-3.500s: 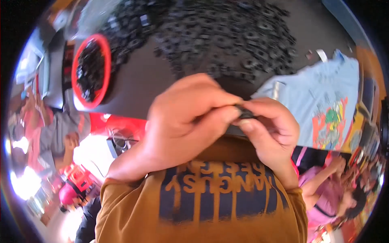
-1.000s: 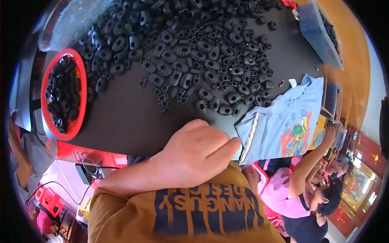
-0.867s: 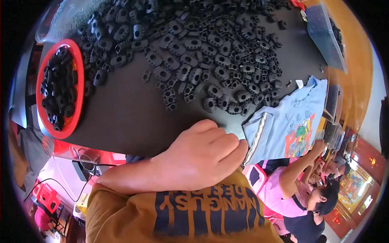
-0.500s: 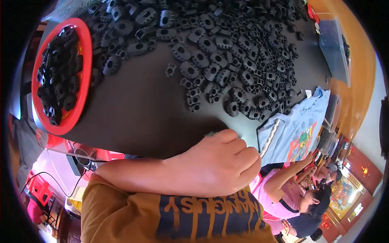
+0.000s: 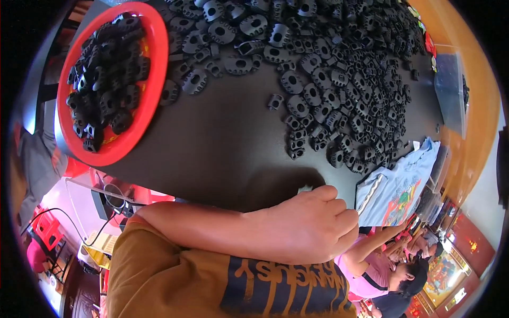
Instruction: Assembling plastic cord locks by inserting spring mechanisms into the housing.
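Note:
My left hand (image 5: 323, 222) is closed in a fist at the table's near edge, its forearm reaching across my front from the left. A small greyish-green scrap (image 5: 305, 188) shows just beyond its far side; whether the fist holds it cannot be made out, since the fingers curl under. My right hand does not appear. Beyond the fist spread many small black parts (image 5: 321, 98), oval and toothed, with holes in them. Nearest to the hand on the right is a light blue printed cloth (image 5: 395, 185), which looks like a folded shirt.
At the left edge stands a red oval tray (image 5: 159, 79) heaped with similar black parts. The dark table (image 5: 212, 132) carries the loose pile. A clear plastic bin (image 5: 450, 93) stands at the far right. Another person (image 5: 371, 259) in pink sits to the right.
The table, tray, pile and cloth sit further right in the picture, as the view has shifted. My fist stays closed near the table edge, with more of the greyish-green scrap showing.

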Available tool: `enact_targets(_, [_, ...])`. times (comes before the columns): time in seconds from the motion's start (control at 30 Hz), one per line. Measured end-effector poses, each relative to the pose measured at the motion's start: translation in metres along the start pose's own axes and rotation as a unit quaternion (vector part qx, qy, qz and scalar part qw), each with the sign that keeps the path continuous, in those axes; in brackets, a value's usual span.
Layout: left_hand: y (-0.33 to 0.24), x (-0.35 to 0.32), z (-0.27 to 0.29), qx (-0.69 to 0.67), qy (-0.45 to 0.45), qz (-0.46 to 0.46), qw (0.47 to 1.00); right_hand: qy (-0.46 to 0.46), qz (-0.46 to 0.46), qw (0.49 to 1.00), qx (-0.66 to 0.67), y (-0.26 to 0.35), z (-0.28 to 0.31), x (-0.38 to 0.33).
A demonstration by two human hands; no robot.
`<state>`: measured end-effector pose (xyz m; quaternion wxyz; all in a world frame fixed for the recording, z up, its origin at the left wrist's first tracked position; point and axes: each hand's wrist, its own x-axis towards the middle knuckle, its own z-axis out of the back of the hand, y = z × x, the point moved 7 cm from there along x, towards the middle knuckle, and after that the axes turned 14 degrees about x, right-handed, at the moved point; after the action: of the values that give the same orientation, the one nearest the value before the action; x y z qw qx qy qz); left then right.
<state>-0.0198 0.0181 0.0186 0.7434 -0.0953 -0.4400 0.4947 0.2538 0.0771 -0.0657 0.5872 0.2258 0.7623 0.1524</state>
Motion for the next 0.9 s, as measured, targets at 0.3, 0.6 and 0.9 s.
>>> enact_targets(0.3, [-0.003, 0.0, -0.003, -0.012, 0.009, 0.001, 1.0, 0.027, -0.021, 0.995, 0.091, 0.008, -0.012, 0.0])
enact_targets(0.6, [-0.005, 0.001, -0.003, -0.005, 0.01, -0.007, 1.0, 0.045, -0.033, 0.983, 0.172, 0.018, -0.022, -0.011])
enact_targets(0.9, [-0.004, -0.001, -0.001, 0.009, 0.009, -0.003, 1.0, 0.061, -0.039, 0.965, 0.252, 0.01, -0.043, -0.026])
